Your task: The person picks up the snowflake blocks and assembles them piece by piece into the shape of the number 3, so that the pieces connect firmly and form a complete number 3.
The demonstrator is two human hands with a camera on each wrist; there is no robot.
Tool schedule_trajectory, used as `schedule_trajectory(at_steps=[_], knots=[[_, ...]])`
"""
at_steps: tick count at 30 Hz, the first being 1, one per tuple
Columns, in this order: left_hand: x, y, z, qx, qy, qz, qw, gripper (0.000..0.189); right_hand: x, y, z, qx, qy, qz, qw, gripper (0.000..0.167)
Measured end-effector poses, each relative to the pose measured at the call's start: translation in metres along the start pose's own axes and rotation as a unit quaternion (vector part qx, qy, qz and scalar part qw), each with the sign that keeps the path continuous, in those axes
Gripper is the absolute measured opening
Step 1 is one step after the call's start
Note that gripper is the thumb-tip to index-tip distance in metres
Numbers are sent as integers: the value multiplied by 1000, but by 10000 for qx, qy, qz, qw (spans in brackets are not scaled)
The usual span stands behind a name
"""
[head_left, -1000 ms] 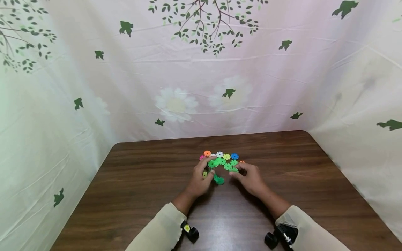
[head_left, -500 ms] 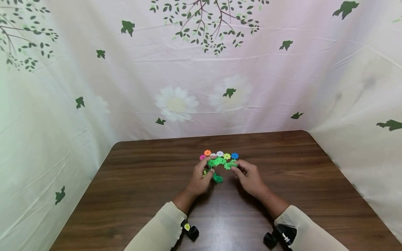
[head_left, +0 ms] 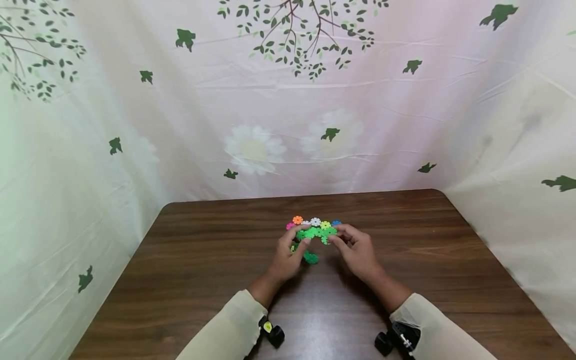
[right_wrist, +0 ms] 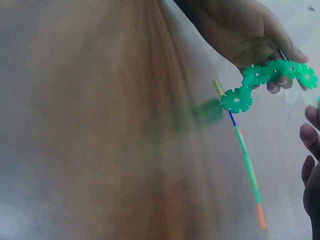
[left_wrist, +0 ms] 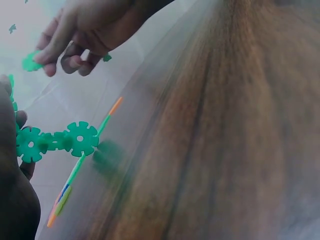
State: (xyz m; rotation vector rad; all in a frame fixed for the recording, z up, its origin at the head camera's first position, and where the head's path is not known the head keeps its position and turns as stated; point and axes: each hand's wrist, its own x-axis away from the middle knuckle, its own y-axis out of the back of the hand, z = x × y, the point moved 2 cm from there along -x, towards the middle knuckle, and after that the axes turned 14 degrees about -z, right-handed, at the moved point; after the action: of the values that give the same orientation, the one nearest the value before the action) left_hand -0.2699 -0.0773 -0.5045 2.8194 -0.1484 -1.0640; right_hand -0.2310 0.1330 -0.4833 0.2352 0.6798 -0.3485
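Note:
My left hand (head_left: pixel 285 255) grips a chain of green flower-shaped discs (head_left: pixel 310 233), fingers behind it and thumb at the front. In the left wrist view the lower end of the chain (left_wrist: pixel 57 140) hangs down over the table, discs slotted into each other at angles. My right hand (head_left: pixel 358 250) pinches a single green disc (left_wrist: pixel 31 61) between thumb and fingertips, close to the chain's right end. Whether this disc touches the chain cannot be told in the head view. In the right wrist view my left hand (right_wrist: pixel 245 32) holds the chain (right_wrist: pixel 256 75) from above.
Behind the hands lie loose flower discs on the brown table (head_left: pixel 202 270): an orange one (head_left: pixel 297 220), a white one (head_left: pixel 315 221), a yellow one (head_left: pixel 325 225) and a partly hidden blue one (head_left: pixel 336 223). A printed cloth (head_left: pixel 279 110) hangs round the table's far side.
My right hand has moved slightly up and left with the green disc, nearer the chain. It now covers part of the blue disc. The left hand stays almost in place.

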Motion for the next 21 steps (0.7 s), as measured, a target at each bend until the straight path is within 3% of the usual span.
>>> schedule_trajectory(at_steps=[4,9,21], knots=[[0,1,0,23,-11,-86,10000,32,-6,-8,4,-187,-213,-13,9996,5],[1,1,2,-37,95,-96,9999,30,-6,-16,5,-299,-497,80,9983,12],[-1,0,1,-36,-221,-36,9997,28,-2,-21,6,45,453,79,9989,10]])
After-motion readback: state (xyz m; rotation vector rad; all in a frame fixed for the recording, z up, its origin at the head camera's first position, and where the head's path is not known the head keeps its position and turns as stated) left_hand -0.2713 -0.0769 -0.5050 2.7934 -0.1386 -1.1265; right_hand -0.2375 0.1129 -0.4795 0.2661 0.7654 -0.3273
